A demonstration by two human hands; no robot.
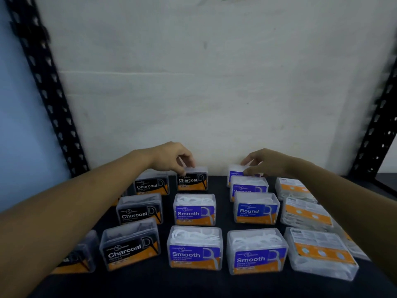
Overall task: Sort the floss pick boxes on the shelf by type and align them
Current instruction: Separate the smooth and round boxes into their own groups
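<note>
Hands: both reach to the back row, well apart. The left hand (171, 159) pinches the lid of the rear Charcoal box (192, 179). The right hand (267, 163) curls its fingers and thumb over the top of the rear purple box (235, 171).
Shelf: a dark shelf board (193, 286) with a black slotted upright (43, 82) at the left and a pale wall behind.
Columns: the boxes stand in files running front to back. The Charcoal file (130, 244) on the left is all one type. The right-hand file (320, 252) lies label-back up, so its type is unreadable.
Step in hand: sorting, about midway by my reckoning. The pinched Charcoal box heads a file of two Smooth boxes (194, 248), so it is out of type.
Mixed file: the front Smooth box (256, 251) stands ahead of the Round box (256, 207). The label behind those two is cut off.
Next move: probably lift the Charcoal box clear and carry it left to its own file. That calls for a firm lid grip and a straight rise so it does not clip its neighbours. The purple box needs its label read before it is placed.
Writing: "Charcoal", "Smooth", "Round", each above "Dental Flosser". The brand line and the orange strip are too small to read.
</note>
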